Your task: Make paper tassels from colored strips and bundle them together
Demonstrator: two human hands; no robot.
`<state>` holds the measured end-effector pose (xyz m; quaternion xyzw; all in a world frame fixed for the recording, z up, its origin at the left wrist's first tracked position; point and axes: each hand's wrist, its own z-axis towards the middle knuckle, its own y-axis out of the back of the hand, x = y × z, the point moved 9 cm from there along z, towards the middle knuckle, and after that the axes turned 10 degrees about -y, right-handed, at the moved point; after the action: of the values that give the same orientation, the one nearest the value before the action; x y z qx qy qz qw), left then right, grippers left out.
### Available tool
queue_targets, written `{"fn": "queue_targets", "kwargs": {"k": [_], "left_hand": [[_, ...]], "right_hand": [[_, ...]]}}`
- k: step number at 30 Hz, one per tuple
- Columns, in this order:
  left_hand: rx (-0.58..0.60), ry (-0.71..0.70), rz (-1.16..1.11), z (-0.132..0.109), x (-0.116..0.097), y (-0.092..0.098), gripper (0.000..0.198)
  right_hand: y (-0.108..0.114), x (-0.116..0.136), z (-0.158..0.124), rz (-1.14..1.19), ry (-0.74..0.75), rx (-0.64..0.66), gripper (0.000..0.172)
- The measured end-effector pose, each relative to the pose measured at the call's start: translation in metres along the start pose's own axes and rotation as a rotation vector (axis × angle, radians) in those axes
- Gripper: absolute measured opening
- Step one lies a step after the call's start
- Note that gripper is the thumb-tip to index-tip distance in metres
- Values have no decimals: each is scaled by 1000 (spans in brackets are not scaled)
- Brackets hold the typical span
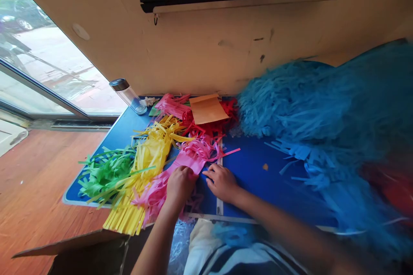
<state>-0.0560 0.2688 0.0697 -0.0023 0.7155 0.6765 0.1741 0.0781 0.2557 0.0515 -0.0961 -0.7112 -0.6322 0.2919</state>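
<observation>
A strip of pink fringed tissue paper [192,162] lies across the blue table in front of me. My left hand [181,184] rests over it with curled fingers, gripping its edge. Just to the right, my right hand [221,181] is held low over the table, fingers slightly bent and apart, with nothing visible in them. Its fingertips are close to the strip's right edge. Yellow fringed paper [150,154] lies left of the pink, hanging over the front edge. Beside that is a bunch of green fringed paper [108,172].
Behind are red fringe [206,129], more pink fringe [171,106] and an orange paper sheet [208,109]. A clear bottle [130,98] stands at the table's back left. Blue fringe [316,99] is heaped at right. An open cardboard box [87,249] sits below the front edge.
</observation>
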Motion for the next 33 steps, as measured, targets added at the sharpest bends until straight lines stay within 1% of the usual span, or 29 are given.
{"fn": "queue_targets", "kwargs": {"k": [5, 10, 14, 17, 20, 26, 29, 33], "left_hand": [[-17, 6, -51, -2, 6, 3, 21], [-33, 8, -77, -2, 9, 3, 20], [-42, -11, -87, -2, 9, 2, 17], [-58, -27, -85, -3, 8, 0, 15], [-98, -16, -64, -6, 6, -2, 18], [-182, 60, 33, -10, 0, -1, 23], [-174, 101, 86, -10, -2, -1, 21], [-155, 113, 127, -9, -6, -2, 24]], "right_hand": [[1, 0, 0, -17, -1, 18, 28], [2, 6, 8, -45, 28, 61, 29], [-3, 13, 12, -80, 39, 80, 29], [-9, 16, 11, -113, 29, 73, 35], [-13, 17, 10, -133, 32, 75, 45], [-14, 15, 12, -153, 41, 85, 50], [-15, 15, 12, -153, 47, 89, 50], [-16, 15, 13, -149, 50, 87, 50]]}}
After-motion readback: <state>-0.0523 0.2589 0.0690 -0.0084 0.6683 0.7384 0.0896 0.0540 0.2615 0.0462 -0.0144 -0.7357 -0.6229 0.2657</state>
